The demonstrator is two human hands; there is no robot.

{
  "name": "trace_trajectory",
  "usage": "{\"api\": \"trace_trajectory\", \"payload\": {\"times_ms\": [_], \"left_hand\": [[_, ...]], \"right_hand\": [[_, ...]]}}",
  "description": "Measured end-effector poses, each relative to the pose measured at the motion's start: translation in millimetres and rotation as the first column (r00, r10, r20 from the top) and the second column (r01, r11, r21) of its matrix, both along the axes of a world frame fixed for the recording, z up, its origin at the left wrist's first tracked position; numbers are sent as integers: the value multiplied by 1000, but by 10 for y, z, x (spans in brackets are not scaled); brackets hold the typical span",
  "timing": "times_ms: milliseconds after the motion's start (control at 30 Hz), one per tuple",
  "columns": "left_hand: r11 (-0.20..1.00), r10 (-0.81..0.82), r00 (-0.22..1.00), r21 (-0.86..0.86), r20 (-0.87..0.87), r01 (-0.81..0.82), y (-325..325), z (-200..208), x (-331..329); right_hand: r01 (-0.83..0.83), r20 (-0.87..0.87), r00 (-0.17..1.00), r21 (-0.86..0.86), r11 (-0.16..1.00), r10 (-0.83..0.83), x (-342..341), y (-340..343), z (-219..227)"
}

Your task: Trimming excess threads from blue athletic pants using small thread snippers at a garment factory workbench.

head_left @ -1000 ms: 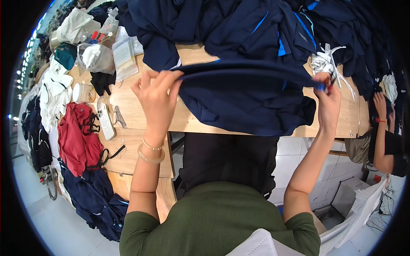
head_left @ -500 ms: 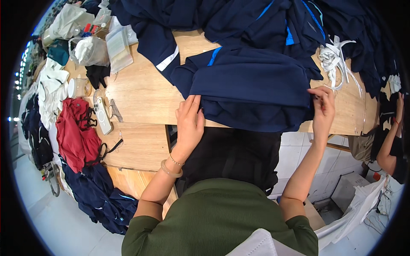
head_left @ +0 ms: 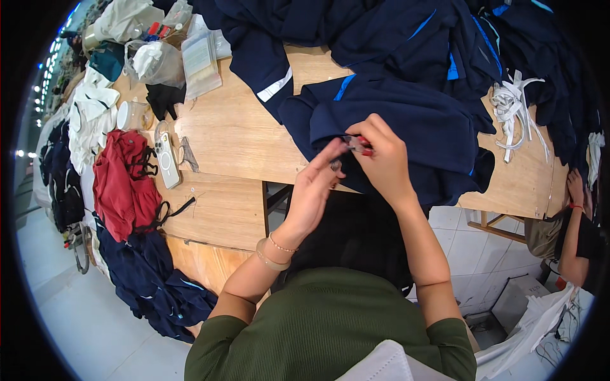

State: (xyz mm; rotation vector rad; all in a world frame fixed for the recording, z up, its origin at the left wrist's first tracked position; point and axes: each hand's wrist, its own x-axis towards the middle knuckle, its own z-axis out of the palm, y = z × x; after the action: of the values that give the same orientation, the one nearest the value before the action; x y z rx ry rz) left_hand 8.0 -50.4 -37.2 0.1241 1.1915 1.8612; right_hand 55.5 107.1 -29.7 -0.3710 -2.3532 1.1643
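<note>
A dark navy garment (head_left: 406, 120) with a bright blue strip lies loosely folded over the table's near edge. Over its left part, my right hand (head_left: 389, 159) is closed around small red-handled thread snips (head_left: 363, 146), metal tip pointing left. My left hand (head_left: 309, 197), with two bracelets at the wrist, is close to that tip. Its fingers reach out, somewhat blurred, with thumb and forefinger apart. Whether a thread runs between the hands is too small to tell.
More navy garments (head_left: 394, 38) are heaped at the back. White strips (head_left: 511, 108) lie bundled on the right. To the left are a phone (head_left: 168, 162), a red cloth item (head_left: 127, 190) and a clear jar (head_left: 130, 115). Another person's arm (head_left: 575, 222) shows at far right.
Both hands have left the garment's near edge and come together over its left part. Red-handled snips now show in my right hand. The garment's right side sits more loosely.
</note>
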Motion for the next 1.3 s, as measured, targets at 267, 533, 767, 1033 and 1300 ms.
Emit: {"api": "trace_trajectory", "payload": {"times_ms": [267, 533, 767, 1033, 1300], "left_hand": [[908, 114, 853, 294, 510, -297, 340, 294, -117], [936, 105, 905, 266, 412, -230, 325, 454, -91], [930, 135, 896, 258, 422, -261, 404, 659, -2], [903, 95, 934, 365, 344, -226, 493, 737, 56], [921, 81, 939, 334, 335, -199, 510, 799, 63]], "right_hand": [[171, -156, 964, -263, 949, -217, 488, 239, 518], [211, -45, 970, -324, 922, -238, 781, 164, 471], [199, 75, 980, -491, 848, -187, 802, 177, 602], [186, -25, 972, -526, 830, -234, 851, 158, 744], [266, -153, 945, -155, 952, -289, 752, 75, 767]]}}
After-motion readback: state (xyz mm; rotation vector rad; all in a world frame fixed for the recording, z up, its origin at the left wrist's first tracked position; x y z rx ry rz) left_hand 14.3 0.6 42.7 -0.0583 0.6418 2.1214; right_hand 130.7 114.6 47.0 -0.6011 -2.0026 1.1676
